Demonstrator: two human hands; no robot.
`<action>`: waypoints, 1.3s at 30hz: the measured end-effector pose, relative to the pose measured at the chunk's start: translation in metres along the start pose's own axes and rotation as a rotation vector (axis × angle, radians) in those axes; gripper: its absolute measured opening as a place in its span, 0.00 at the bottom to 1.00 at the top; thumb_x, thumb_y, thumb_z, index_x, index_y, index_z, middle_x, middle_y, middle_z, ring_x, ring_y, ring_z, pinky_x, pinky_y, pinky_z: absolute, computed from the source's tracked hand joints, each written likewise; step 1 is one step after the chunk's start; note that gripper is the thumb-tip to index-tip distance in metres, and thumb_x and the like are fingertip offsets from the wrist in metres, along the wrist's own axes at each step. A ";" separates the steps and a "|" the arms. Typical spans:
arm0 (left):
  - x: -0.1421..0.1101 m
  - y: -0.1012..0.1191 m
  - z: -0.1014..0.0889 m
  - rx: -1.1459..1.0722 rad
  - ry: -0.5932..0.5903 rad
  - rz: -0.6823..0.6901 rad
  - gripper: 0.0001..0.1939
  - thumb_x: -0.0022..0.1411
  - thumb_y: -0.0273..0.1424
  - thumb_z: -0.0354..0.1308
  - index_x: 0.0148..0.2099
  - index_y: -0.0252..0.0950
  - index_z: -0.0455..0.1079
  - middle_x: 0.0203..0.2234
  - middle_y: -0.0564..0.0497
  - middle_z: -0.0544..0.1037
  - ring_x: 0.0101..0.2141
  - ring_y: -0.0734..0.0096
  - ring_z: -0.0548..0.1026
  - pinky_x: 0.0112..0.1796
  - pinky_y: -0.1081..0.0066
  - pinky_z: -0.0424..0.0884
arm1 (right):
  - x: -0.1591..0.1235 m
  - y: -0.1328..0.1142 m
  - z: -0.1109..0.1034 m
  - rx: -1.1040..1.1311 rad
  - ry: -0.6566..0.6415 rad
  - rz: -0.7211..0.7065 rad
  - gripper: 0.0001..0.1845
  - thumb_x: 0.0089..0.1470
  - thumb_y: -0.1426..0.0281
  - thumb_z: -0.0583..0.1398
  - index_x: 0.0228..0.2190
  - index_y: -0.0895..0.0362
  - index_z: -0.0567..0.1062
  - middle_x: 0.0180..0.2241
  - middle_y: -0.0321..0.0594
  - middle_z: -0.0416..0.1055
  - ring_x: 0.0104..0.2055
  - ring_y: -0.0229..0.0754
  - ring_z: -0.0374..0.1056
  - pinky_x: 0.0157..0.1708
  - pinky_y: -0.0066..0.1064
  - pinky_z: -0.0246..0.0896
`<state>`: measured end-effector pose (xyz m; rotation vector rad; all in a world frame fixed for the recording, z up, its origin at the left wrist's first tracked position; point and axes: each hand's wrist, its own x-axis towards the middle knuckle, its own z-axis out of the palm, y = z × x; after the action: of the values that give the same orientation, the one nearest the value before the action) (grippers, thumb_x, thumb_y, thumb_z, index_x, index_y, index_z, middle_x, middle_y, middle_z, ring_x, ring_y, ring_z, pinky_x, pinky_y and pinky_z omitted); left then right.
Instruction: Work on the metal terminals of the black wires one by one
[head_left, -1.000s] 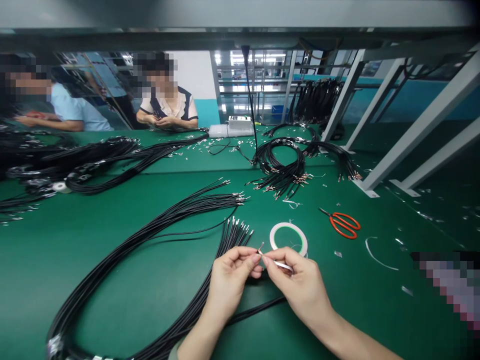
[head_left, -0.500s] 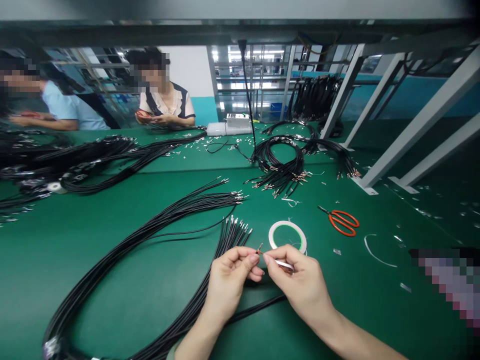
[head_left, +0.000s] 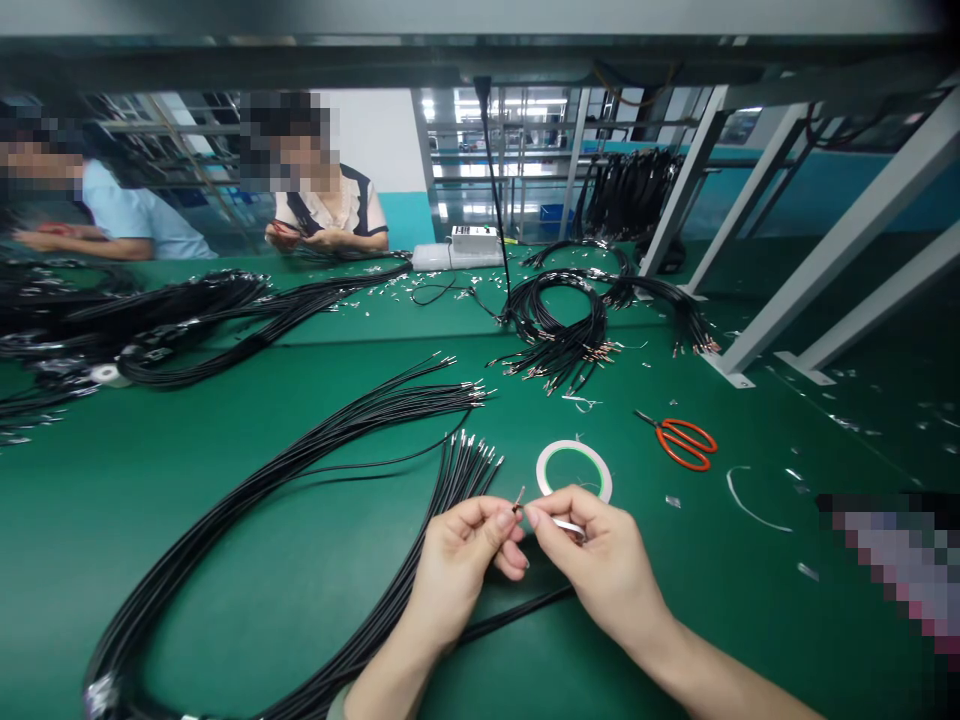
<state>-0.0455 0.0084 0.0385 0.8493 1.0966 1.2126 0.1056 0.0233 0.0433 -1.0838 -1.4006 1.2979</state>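
My left hand (head_left: 457,565) pinches a thin black wire (head_left: 516,508) between finger and thumb, with a small metal terminal at its tip. My right hand (head_left: 600,560) is just beside that tip, fingers closed on a thin white strip (head_left: 568,525) whose exact kind I cannot tell. Behind my hands, a bundle of black wires with crimped metal ends (head_left: 465,475) fans across the green bench mat (head_left: 225,560). A roll of white tape with a green core (head_left: 574,470) stands just behind my right hand.
Orange-handled scissors (head_left: 681,444) and scattered scraps lie to the right. Coiled black wire bundles (head_left: 555,325) lie farther back. Across the bench, two co-workers (head_left: 326,205) work with their hands. White steel frame legs (head_left: 840,230) rise at the right.
My right fingertips have moved closer to the wire tip, and less of the white strip shows. The whole view has tilted slightly, and the co-worker's hands have shifted.
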 end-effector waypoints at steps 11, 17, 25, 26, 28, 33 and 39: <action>0.000 -0.003 -0.004 0.057 -0.087 0.004 0.15 0.60 0.39 0.62 0.30 0.31 0.72 0.17 0.54 0.74 0.15 0.82 0.68 0.21 0.79 0.64 | 0.005 -0.007 -0.001 0.074 -0.033 0.068 0.10 0.53 0.65 0.63 0.26 0.59 0.77 0.24 0.38 0.74 0.23 0.35 0.64 0.24 0.26 0.60; -0.001 -0.004 -0.005 0.045 -0.100 -0.032 0.16 0.59 0.41 0.62 0.30 0.31 0.72 0.18 0.56 0.71 0.14 0.85 0.62 0.17 0.81 0.58 | 0.007 -0.005 -0.005 0.094 -0.094 0.106 0.11 0.53 0.64 0.64 0.27 0.60 0.77 0.20 0.33 0.69 0.21 0.33 0.59 0.22 0.26 0.54; -0.003 -0.003 -0.003 0.014 -0.134 -0.068 0.15 0.59 0.41 0.63 0.31 0.32 0.73 0.17 0.57 0.70 0.13 0.85 0.57 0.16 0.81 0.54 | 0.010 0.001 -0.003 0.229 -0.118 0.164 0.10 0.51 0.65 0.66 0.26 0.60 0.77 0.20 0.34 0.70 0.20 0.31 0.57 0.21 0.24 0.49; -0.003 -0.003 -0.003 0.024 -0.139 -0.064 0.15 0.58 0.41 0.63 0.31 0.32 0.74 0.18 0.56 0.70 0.14 0.85 0.58 0.16 0.80 0.55 | 0.011 0.001 -0.002 0.274 -0.123 0.207 0.11 0.51 0.64 0.66 0.26 0.60 0.76 0.20 0.33 0.69 0.19 0.30 0.55 0.19 0.23 0.46; -0.002 -0.002 -0.003 0.059 -0.143 -0.046 0.15 0.59 0.40 0.62 0.32 0.32 0.74 0.19 0.55 0.71 0.15 0.83 0.60 0.17 0.79 0.57 | 0.012 0.004 -0.001 0.361 -0.114 0.295 0.12 0.51 0.63 0.66 0.28 0.60 0.75 0.18 0.30 0.66 0.16 0.28 0.49 0.17 0.23 0.39; 0.001 0.000 -0.004 0.215 -0.161 0.021 0.13 0.61 0.39 0.60 0.34 0.32 0.75 0.18 0.55 0.71 0.19 0.78 0.67 0.25 0.76 0.64 | 0.014 0.009 0.000 0.395 0.068 0.245 0.13 0.57 0.60 0.61 0.32 0.58 0.72 0.20 0.29 0.64 0.15 0.28 0.44 0.16 0.23 0.38; 0.003 -0.006 -0.004 0.252 -0.053 0.077 0.11 0.58 0.37 0.63 0.36 0.33 0.77 0.24 0.54 0.71 0.22 0.75 0.72 0.26 0.75 0.70 | 0.015 0.013 0.001 0.307 0.115 0.195 0.17 0.59 0.60 0.59 0.47 0.55 0.66 0.22 0.30 0.68 0.16 0.29 0.47 0.17 0.22 0.41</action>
<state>-0.0479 0.0098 0.0313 1.1185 1.1989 1.1224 0.1023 0.0388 0.0312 -1.0830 -0.9907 1.5079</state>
